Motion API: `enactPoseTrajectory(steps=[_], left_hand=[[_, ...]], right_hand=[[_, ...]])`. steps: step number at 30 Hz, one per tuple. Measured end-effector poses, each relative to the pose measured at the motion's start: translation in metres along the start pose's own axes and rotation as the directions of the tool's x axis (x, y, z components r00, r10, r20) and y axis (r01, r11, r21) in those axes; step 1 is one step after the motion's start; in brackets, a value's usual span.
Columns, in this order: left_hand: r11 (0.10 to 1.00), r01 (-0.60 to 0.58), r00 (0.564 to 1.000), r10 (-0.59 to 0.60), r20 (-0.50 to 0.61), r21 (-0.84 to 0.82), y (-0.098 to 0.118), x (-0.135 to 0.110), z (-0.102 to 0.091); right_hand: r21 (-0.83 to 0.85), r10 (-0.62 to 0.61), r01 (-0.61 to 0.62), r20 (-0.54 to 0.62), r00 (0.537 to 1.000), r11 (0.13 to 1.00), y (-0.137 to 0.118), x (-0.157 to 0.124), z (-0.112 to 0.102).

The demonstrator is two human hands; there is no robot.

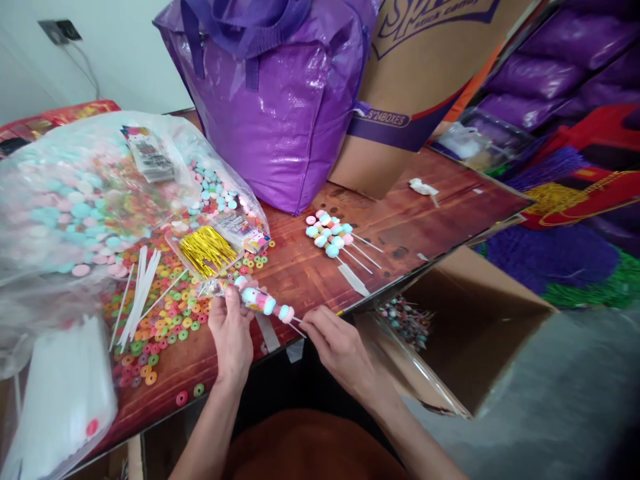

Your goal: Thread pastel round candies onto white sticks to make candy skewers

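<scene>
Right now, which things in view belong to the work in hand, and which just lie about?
Likely in the work:
- held skewered candy
- finished-looking skewers
- gold strips
- white sticks
- candy rings

Apparently lying about:
- purple bag
- crumpled white scrap
- wall socket

In the head view, I hold candy skewers (265, 303) above the counter (450, 197), my left hand (231, 330) at their wrapped end, my right hand (337, 343) at the stick ends (299, 330). Gold ties (207, 250) fill a clear tray (184, 261) among ring candies (191, 315). Beyond, I see a finished-looking cluster of skewers (327, 233) before a purple bag (285, 127) and printed carton (375, 153).
</scene>
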State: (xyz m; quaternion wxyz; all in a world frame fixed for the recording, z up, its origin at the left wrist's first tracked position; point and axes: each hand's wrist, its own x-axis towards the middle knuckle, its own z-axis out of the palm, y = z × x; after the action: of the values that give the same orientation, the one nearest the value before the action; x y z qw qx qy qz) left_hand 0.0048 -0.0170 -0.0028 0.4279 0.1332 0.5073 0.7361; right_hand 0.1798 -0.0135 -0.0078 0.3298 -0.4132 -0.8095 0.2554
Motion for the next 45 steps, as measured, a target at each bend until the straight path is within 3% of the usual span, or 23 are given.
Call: enactPoseTrajectory(steps=[3, 6, 7, 9, 11, 12, 13, 15, 17, 18, 20, 22, 23, 25, 29, 34, 36, 41, 45], left_hand=[[1.0, 0.017, 1.0, -0.017, 0.015, 0.002, 0.0, -0.003, 0.001], [0.999, 0.043, 0.999, -0.043, 0.019, -0.019, -0.002, -0.001, 0.001], [0.998, 0.052, 0.998, -0.051, 0.022, -0.027, -0.002, 0.0, 0.001], [0.997, 0.066, 0.997, -0.064, 0.033, -0.04, -0.003, 0.003, 0.0], [0.995, 0.082, 0.996, -0.079, 0.048, -0.05, -0.005, 0.004, -0.001], [0.995, 0.089, 0.995, -0.086, 0.053, -0.053, -0.006, 0.004, -0.001], [0.994, 0.096, 0.994, -0.093, 0.056, -0.053, -0.007, 0.004, -0.001], [0.994, 0.1, 0.994, -0.097, 0.056, -0.048, -0.008, 0.003, -0.001], [0.995, 0.092, 0.995, -0.09, 0.05, -0.039, -0.009, 0.002, -0.001], [0.995, 0.09, 0.995, -0.088, 0.049, -0.035, -0.009, 0.002, -0.002], [0.995, 0.091, 0.995, -0.089, 0.047, -0.03, -0.007, 0.003, -0.003], [0.995, 0.1, 0.994, -0.098, 0.053, -0.032, -0.005, 0.006, -0.006], [0.994, 0.106, 0.993, -0.104, 0.059, -0.032, -0.003, 0.007, -0.007], [0.991, 0.128, 0.989, -0.126, 0.073, -0.026, 0.0, 0.008, -0.008], [0.988, 0.155, 0.986, -0.155, 0.063, 0.012, 0.001, 0.005, -0.006], [0.985, 0.169, 0.982, -0.171, 0.082, 0.036, -0.003, -0.003, -0.004], [0.981, 0.192, 0.976, -0.192, 0.105, 0.016, -0.002, -0.003, -0.006], [0.978, 0.207, 0.974, -0.204, 0.097, -0.024, 0.005, 0.004, -0.015], [0.982, 0.189, 0.975, -0.187, 0.122, -0.007, 0.003, 0.001, -0.016]], right_hand=[[0.066, 0.041, -0.042, 0.017, 0.999, 0.997, -0.002, -0.001, 0.002], [0.352, 0.18, -0.225, 0.157, 0.971, 0.908, -0.007, 0.001, 0.002], [0.473, 0.244, -0.329, 0.234, 0.941, 0.817, -0.009, 0.002, 0.001], [0.66, 0.352, -0.533, 0.401, 0.846, 0.53, -0.01, 0.004, 0.0], [0.728, 0.397, -0.642, 0.53, 0.749, 0.238, -0.009, 0.006, 0.001], [0.735, 0.403, -0.664, 0.571, 0.715, 0.137, -0.008, 0.007, 0.003], [0.735, 0.407, -0.675, 0.596, 0.692, 0.072, -0.008, 0.007, 0.006], [0.735, 0.419, -0.677, 0.604, 0.678, 0.035, -0.009, 0.007, 0.013], [0.747, 0.448, -0.655, 0.55, 0.704, 0.113, -0.011, 0.006, 0.02], [0.748, 0.461, -0.631, 0.495, 0.736, 0.206, -0.012, 0.006, 0.023], [0.688, 0.434, -0.538, 0.344, 0.833, 0.487, -0.014, 0.005, 0.025], [0.521, 0.304, -0.368, 0.207, 0.93, 0.771, -0.013, 0.005, 0.022], [0.421, 0.224, -0.273, 0.162, 0.961, 0.865, -0.011, 0.005, 0.02], [0.258, 0.093, -0.118, 0.108, 0.99, 0.959, -0.008, 0.005, 0.015], [0.077, -0.021, 0.018, 0.045, 0.999, 0.997, -0.003, 0.004, 0.017], [-0.076, -0.125, 0.127, 0.035, 0.992, 0.989, -0.01, 0.01, 0.036], [-0.073, -0.11, 0.112, 0.023, 0.994, 0.991, -0.014, 0.013, 0.04], [0.122, 0.018, -0.022, 0.031, 0.999, 0.992, -0.02, 0.007, 0.03], [0.12, 0.049, -0.057, 0.067, 0.997, 0.991, -0.021, 0.001, 0.028]])
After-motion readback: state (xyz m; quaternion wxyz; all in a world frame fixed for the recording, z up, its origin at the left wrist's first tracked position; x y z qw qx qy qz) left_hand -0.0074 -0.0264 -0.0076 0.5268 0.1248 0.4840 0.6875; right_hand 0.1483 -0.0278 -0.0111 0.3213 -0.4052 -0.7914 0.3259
